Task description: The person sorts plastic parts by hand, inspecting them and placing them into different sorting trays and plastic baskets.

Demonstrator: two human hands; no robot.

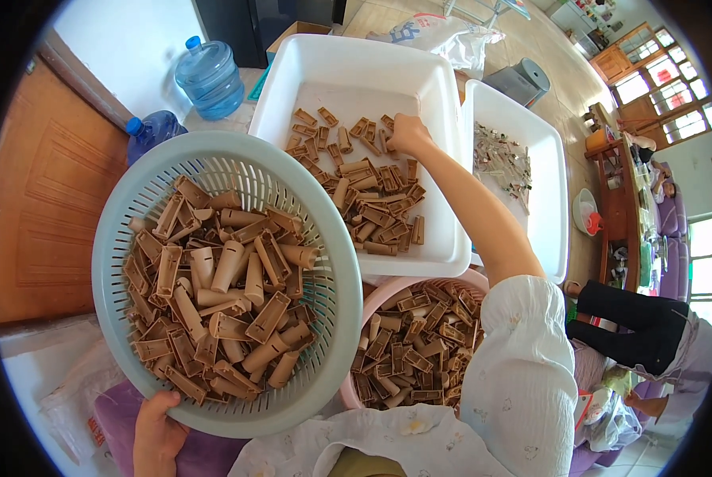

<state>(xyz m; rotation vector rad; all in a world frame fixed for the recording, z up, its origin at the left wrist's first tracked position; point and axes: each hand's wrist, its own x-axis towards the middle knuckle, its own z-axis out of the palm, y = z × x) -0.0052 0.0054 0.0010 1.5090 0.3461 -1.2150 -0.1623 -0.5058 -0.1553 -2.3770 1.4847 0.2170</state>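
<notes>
My left hand [159, 429] is closed on the lower rim of a grey-green plastic basket [343, 350] with slotted walls. The basket is tilted and heaped with brown half-round plastic casings [227, 266], some with their hollow side up. My right arm stretches forward over a large white tub [443, 246]. There my right hand [410, 135] is closed near the tub's right wall, beside scattered brown casings [372, 195] of the same kind. What its fingers hold, if anything, is hidden.
A pink basket [475, 278] full of brown casings stands below the tub. Another white tub [559, 230] at the right holds small clear and metallic parts [503, 163]. Blue water jugs [210, 78] stand by the left wall. At the far right another person [650, 330] bends over.
</notes>
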